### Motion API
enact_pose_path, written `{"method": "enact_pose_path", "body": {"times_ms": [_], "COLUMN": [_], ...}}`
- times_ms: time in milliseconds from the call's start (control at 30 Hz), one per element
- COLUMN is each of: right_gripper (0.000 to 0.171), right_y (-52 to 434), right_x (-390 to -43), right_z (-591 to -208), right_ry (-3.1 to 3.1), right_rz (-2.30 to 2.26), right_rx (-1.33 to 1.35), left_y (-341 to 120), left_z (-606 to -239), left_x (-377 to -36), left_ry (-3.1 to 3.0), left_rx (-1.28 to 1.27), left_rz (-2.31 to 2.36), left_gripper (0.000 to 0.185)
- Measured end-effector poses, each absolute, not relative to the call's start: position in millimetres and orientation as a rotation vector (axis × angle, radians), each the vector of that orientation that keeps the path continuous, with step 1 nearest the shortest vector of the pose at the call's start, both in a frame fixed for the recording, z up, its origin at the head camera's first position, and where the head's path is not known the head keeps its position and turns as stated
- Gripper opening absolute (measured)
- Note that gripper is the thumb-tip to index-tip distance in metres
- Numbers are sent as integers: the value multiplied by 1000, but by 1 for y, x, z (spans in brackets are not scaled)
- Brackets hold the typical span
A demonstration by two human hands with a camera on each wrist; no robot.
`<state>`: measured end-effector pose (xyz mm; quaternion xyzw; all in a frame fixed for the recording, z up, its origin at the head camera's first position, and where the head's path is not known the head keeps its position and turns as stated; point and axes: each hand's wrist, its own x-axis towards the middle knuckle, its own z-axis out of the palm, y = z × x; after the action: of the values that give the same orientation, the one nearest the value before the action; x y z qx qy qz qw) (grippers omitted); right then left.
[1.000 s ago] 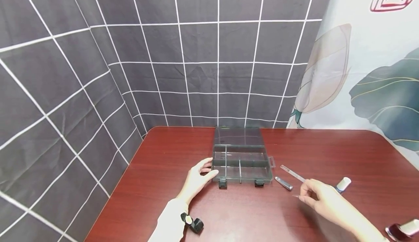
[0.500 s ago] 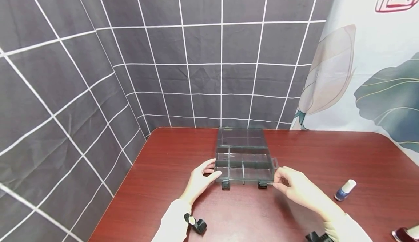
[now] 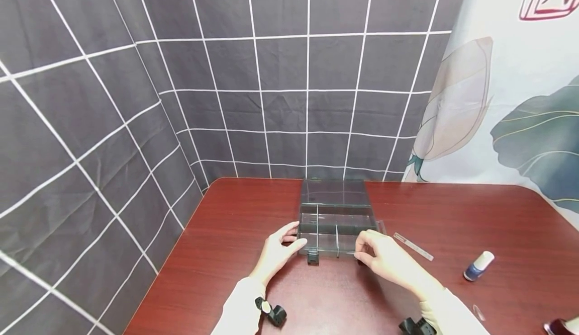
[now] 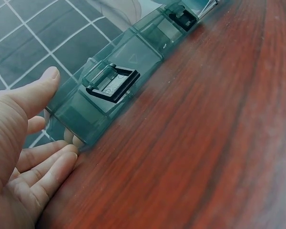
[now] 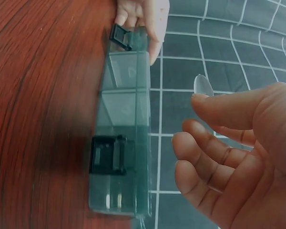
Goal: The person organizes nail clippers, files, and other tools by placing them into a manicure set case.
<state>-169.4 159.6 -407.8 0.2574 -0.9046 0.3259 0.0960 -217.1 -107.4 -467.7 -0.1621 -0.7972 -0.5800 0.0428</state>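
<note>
An open dark-tinted clear plastic divider box lies on the table, lid folded back. My left hand rests at its left end, with straight fingers touching the side and the thumb over the front corner. My right hand is over the front right compartment and hides the right latch in the head view. Between thumb and index finger it pinches a small clear false nail. The black left latch hangs open at the front. Within view, the compartments appear empty.
A slim clear stick lies right of the box. A blue nail polish bottle and a dark red one stand or lie farther right. Another clear oval piece lies by the right sleeve. A silver nail clipper shows beyond the box.
The right hand has moved left from the table beside the clipper to the box's front right compartment, still pinching the false nail. The left hand has stayed at the box.
</note>
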Motion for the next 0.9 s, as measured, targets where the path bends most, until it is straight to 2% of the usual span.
{"method": "enact_pose_path", "body": {"times_ms": [133, 300, 733, 900], "right_gripper": [28, 27, 27, 26], "right_y": [153, 144, 113, 104], "right_x": [-174, -180, -197, -202], "right_z": [-411, -414, -420, -423], "right_ry": [-2674, -2666, -2655, -2688], "right_rz": [971, 972, 882, 871], "right_rx": [749, 736, 621, 574], "left_y": [-109, -109, -108, -106], "left_z": [-485, -489, -488, -475], "left_x": [-227, -228, -229, -221], "left_ry": [-2450, -2434, -2441, -2427], "left_rx": [-471, -459, -464, -480], "left_rz": [-1756, -1807, -1739, -1757], "left_gripper": [52, 53, 51, 49]}}
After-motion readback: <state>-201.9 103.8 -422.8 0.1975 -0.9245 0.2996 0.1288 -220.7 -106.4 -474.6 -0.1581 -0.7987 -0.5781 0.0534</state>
